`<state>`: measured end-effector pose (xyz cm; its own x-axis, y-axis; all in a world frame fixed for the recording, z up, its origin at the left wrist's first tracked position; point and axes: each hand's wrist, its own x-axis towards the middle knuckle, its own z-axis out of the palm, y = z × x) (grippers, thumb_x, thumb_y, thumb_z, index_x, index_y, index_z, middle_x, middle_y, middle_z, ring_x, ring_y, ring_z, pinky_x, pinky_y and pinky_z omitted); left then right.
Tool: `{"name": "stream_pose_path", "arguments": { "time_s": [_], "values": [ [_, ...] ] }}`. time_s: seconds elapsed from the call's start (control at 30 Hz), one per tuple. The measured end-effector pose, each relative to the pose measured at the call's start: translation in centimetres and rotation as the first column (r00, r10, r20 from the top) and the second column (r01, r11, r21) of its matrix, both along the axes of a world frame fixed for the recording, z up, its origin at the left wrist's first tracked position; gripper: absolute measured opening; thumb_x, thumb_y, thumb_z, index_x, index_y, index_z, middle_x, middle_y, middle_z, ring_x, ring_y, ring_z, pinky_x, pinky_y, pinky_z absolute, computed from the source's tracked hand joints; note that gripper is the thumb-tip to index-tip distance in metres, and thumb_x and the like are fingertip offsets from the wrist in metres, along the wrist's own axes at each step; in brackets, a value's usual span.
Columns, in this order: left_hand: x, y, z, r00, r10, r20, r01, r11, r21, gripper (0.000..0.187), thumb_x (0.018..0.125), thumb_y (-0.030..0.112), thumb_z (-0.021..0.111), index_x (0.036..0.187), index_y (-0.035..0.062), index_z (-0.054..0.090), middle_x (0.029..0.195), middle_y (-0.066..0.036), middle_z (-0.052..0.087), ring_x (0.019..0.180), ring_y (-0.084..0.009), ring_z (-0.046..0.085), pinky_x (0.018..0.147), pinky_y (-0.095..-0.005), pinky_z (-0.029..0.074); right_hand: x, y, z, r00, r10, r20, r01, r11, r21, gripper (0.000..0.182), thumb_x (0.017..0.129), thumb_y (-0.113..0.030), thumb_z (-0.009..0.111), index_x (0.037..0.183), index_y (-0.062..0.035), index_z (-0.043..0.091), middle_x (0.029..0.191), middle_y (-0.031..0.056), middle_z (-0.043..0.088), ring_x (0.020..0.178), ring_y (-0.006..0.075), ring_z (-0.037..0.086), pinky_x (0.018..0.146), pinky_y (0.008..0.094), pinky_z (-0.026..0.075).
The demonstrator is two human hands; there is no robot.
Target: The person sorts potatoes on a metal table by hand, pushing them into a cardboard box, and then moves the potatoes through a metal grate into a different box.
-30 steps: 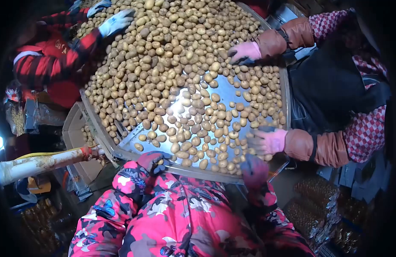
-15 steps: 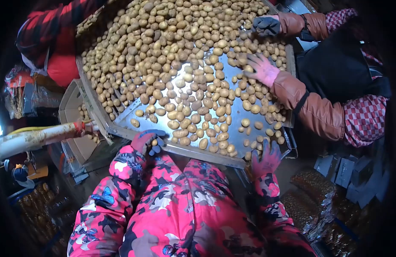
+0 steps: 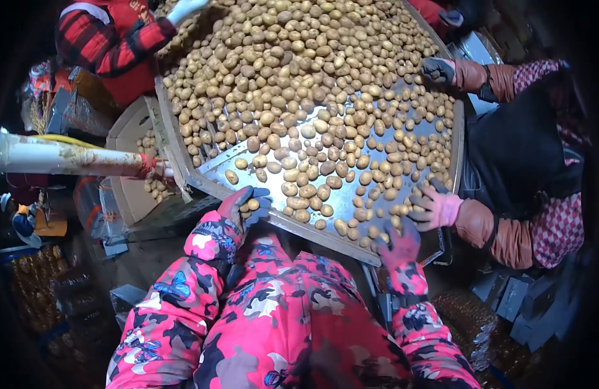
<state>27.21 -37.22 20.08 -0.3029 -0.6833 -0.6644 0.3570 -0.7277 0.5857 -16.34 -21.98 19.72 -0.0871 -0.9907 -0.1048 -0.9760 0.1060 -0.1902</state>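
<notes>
Many potatoes (image 3: 280, 84) cover a metal sorting table (image 3: 218, 172) before me, heaped at the far side and thinner near the front edge. At that edge, my left hand (image 3: 238, 202), in a pink and dark glove, curls round a small potato (image 3: 253, 204). My right hand (image 3: 400, 246), gloved alike, reaches over the near right rim. Its fingers are apart, the tips right at several small potatoes (image 3: 375, 231).
A co-worker's gloved hand (image 3: 437, 206) lies close to my right hand, their other glove (image 3: 438, 70) farther up the rim. Another person's plaid sleeve (image 3: 111, 45) is at the far left. Left of the table are a white pipe (image 3: 72, 155) and a cardboard box (image 3: 127, 194) with potatoes.
The view has shifted. The co-worker's pink-gloved hand has come down the table's right side toward my right hand. A pale-gloved hand now shows at the far left. My left hand keeps its potato.
</notes>
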Motion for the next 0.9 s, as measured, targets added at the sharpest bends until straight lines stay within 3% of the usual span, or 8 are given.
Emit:
{"name": "stream_pose_path", "arguments": {
  "time_s": [0.1, 0.17, 0.3, 0.4, 0.6, 0.67, 0.73, 0.9],
  "values": [
    [0.7, -0.6, -0.9, 0.997, -0.042, -0.059, 0.044, 0.999, 0.031, 0.056, 0.105, 0.045, 0.053, 0.130, -0.0048, 0.060, 0.106, -0.015, 0.073, 0.079, -0.0216, 0.071, 0.054, -0.0247, 0.049, 1.0, 0.1, 2.4, 0.974, -0.116, -0.197, 0.075, 0.976, -0.202, 0.065, 0.077, -0.033, 0.079, 0.138, -0.0196, 0.063, 0.146, 0.0227, 0.048, 0.133, 0.0456, 0.047, 0.109, 0.0560, 0.040],
    [1.2, -0.8, -1.4, 0.990, -0.070, -0.123, 0.073, 0.997, 0.018, 0.056, 0.105, 0.045, 0.053, 0.130, -0.0048, 0.060, 0.106, -0.015, 0.073, 0.079, -0.0213, 0.071, 0.053, -0.0246, 0.048, 4.4, -2.9, 3.4, 0.990, -0.090, 0.111, 0.107, 0.981, -0.162, 0.063, 0.075, -0.025, 0.078, 0.137, -0.0197, 0.064, 0.147, 0.0203, 0.047, 0.138, 0.0441, 0.040, 0.114, 0.0574, 0.034],
    [1.8, -0.6, -1.5, 0.970, -0.010, -0.244, 0.022, 0.999, 0.045, 0.057, 0.105, 0.045, 0.052, 0.130, -0.0058, 0.060, 0.109, -0.018, 0.074, 0.082, -0.0226, 0.072, 0.059, -0.0274, 0.056, 14.5, -13.3, 3.6, 0.897, 0.419, 0.139, -0.335, 0.850, -0.406, 0.054, 0.083, -0.023, 0.073, 0.136, -0.0250, 0.064, 0.150, 0.0163, 0.046, 0.138, 0.0454, 0.040, 0.116, 0.0586, 0.032],
    [4.4, 1.4, -2.3, 0.918, 0.102, -0.382, -0.050, 0.988, 0.144, 0.057, 0.106, 0.044, 0.051, 0.133, -0.0047, 0.059, 0.117, -0.020, 0.072, 0.095, -0.0281, 0.073, 0.075, -0.0343, 0.062, 16.5, -16.3, 0.8, 0.801, 0.597, 0.034, -0.573, 0.783, -0.243, 0.051, 0.087, -0.029, 0.070, 0.137, -0.0263, 0.061, 0.149, 0.0116, 0.047, 0.140, 0.0443, 0.039, 0.117, 0.0586, 0.031],
    [12.8, 5.7, -3.5, 0.873, 0.234, -0.427, -0.140, 0.960, 0.241, 0.054, 0.106, 0.041, 0.051, 0.138, -0.0017, 0.057, 0.126, -0.023, 0.068, 0.111, -0.0356, 0.069, 0.094, -0.0449, 0.059, 11.4, -10.3, 1.7, 0.999, 0.010, 0.034, 0.003, 0.935, -0.353, 0.042, 0.080, -0.024, 0.074, 0.121, -0.0143, 0.069, 0.131, 0.0122, 0.062, 0.116, 0.0372, 0.060, 0.096, 0.0498, 0.049],
    [14.8, 7.1, -5.6, 0.777, 0.280, -0.564, -0.151, 0.952, 0.265, 0.053, 0.106, 0.040, 0.052, 0.139, -0.0012, 0.056, 0.125, -0.023, 0.068, 0.112, -0.0360, 0.069, 0.095, -0.0459, 0.058, 14.6, -12.1, 3.9, 0.950, 0.247, 0.193, -0.205, 0.955, -0.216, 0.037, 0.088, -0.030, 0.070, 0.121, -0.0130, 0.068, 0.117, 0.0133, 0.067, 0.110, 0.0359, 0.063, 0.091, 0.0476, 0.051],
    [16.1, 7.2, -4.7, 0.741, 0.335, -0.582, -0.162, 0.930, 0.330, 0.053, 0.106, 0.039, 0.052, 0.140, -0.0011, 0.055, 0.124, -0.023, 0.068, 0.111, -0.0359, 0.069, 0.096, -0.0463, 0.058, 19.7, -14.1, 5.2, 0.974, 0.143, 0.173, -0.192, 0.930, 0.314, 0.042, 0.088, -0.048, 0.066, 0.112, -0.0137, 0.068, 0.113, 0.0172, 0.069, 0.104, 0.0366, 0.066, 0.090, 0.0485, 0.051],
    [17.5, 6.3, -3.7, 0.722, 0.261, -0.641, -0.166, 0.964, 0.206, 0.059, 0.102, 0.043, 0.056, 0.143, 0.0013, 0.053, 0.134, -0.024, 0.062, 0.117, -0.0387, 0.064, 0.099, -0.0512, 0.055, 17.9, -15.1, 1.9, 0.951, 0.035, 0.309, -0.137, 0.939, 0.316, 0.047, 0.088, -0.048, 0.068, 0.117, -0.0114, 0.072, 0.110, 0.0192, 0.071, 0.105, 0.0367, 0.068, 0.090, 0.0451, 0.052]
  ]
}}
